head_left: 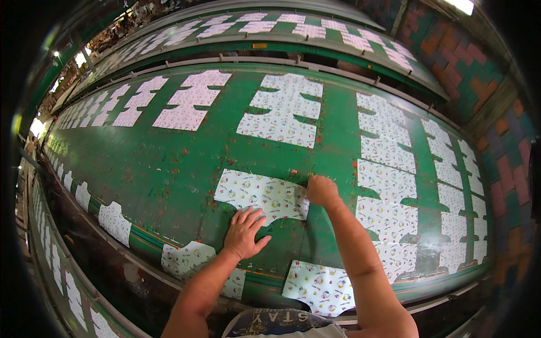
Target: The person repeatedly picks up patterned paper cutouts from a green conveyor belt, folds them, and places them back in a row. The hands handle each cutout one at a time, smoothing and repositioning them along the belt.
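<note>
A white fabric piece [262, 194] with a small coloured print and curved cut-outs lies on the green table [186, 152] in front of me. My left hand [243, 232] is open, its spread fingers resting on the piece's near edge beside a cut-out. At the right end, my right hand [322, 190] is closed, the fingers curled at the piece's edge; its fingertips are mostly hidden. Nearer my body lie another printed piece [320, 286] and one partly behind my left forearm [189, 258].
Joined printed pieces [387, 183] lie to the right, partly behind my right forearm. Beyond the middle is another joined pair [284, 110], with more in a row to the left. A second long table [248, 48] with printed pieces stands behind. A patchwork-coloured wall [507, 163] rises at right.
</note>
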`<state>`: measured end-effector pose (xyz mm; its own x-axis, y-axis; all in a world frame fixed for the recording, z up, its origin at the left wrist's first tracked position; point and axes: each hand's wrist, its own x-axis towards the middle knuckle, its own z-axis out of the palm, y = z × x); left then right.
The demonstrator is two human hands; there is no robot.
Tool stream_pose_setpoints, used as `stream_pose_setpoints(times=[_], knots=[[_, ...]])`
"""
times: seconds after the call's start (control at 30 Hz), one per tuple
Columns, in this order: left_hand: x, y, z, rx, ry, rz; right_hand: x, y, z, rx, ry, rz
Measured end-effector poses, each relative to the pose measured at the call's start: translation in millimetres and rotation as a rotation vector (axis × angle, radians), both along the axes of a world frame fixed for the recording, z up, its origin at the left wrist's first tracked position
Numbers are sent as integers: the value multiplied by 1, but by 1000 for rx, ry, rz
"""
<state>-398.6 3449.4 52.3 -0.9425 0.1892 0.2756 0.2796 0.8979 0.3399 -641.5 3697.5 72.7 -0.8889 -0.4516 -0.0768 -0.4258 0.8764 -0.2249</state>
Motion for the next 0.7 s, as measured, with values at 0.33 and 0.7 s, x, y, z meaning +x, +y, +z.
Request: stream_pose_setpoints(times=[0.33, 0.7], knots=[[2, -51, 15, 126, 436, 356, 213, -57, 91, -559, -206, 731], [103, -22, 92, 727, -49, -353, 375, 151, 126, -448, -4, -115]])
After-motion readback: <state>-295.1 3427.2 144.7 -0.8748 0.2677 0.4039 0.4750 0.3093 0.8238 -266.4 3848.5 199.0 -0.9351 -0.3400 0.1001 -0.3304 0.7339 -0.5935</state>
